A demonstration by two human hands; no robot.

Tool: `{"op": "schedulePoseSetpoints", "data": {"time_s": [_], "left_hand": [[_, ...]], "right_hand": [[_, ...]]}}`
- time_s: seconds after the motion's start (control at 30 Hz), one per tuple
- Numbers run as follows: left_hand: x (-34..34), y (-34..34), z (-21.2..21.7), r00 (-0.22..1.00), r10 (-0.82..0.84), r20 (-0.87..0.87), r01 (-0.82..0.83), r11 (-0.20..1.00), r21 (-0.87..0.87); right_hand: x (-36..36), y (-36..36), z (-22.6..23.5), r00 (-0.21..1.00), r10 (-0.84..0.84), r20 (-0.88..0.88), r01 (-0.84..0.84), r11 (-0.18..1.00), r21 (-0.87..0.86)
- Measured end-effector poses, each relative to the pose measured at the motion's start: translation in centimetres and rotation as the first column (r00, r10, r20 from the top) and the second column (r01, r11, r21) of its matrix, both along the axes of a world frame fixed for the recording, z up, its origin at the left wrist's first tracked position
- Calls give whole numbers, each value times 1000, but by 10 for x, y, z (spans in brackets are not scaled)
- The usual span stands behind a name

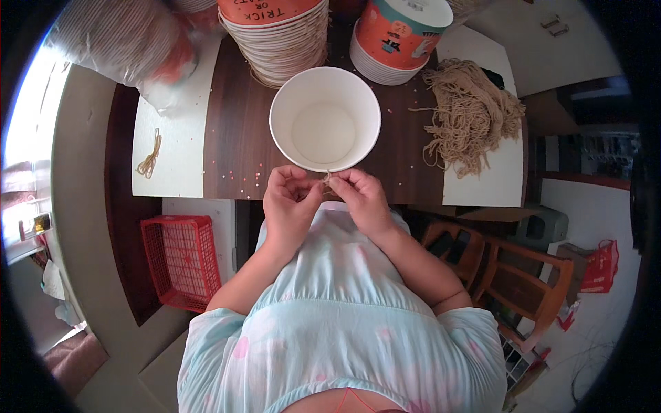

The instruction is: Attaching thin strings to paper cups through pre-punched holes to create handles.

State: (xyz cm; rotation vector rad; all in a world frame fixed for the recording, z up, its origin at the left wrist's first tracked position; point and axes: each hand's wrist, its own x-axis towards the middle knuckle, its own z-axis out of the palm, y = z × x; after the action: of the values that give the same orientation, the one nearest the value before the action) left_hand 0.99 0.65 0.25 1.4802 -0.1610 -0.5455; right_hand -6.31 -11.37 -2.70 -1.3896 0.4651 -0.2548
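Observation:
A white paper bucket (284, 117) stands at the table's near edge, its open mouth tilted toward me and nothing visible inside. Just below its near rim, my left hand (289, 203) and my right hand (361, 199) meet, thumbs and forefingers pinched together. Between the fingertips is a short bit of tan twine (328, 176), touching or very close to the rim. Whether it passes through the bucket's wall cannot be made out. The other fingers of both hands are curled.
A tall nested stack of buckets (275, 45) with twine stands behind, a shorter printed stack (396, 41) beside it. Loose tan twine (475, 113) is heaped at right; a small twine bundle (149, 155) lies left. Bagged buckets (113, 38), a red basket (182, 261) and a wooden chair (520, 282) surround me.

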Motion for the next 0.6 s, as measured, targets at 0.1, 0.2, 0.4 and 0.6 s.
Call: {"op": "schedulePoseSetpoints", "data": {"time_s": [0.1, 0.2, 0.4, 0.6], "left_hand": [[1, -4, 9, 1000, 3, 16, -4, 999, 37], [-1, -4, 2, 999, -4, -52, 1, 999, -49], [-4, 1, -8, 995, -89, -46, 89, 996, 6], [-6, 3, -4, 959, -156, 236, 119, 979, 164]], "right_hand": [[2, 1, 1, 999, -36, -20, 41, 809, 587], [0, -5, -5, 996, 55, -63, 7, 690, 723], [0, -7, -9, 992, 97, -81, -13, 716, 698], [3, -2, 7, 997, -18, -76, 63, 769, 637]]}}
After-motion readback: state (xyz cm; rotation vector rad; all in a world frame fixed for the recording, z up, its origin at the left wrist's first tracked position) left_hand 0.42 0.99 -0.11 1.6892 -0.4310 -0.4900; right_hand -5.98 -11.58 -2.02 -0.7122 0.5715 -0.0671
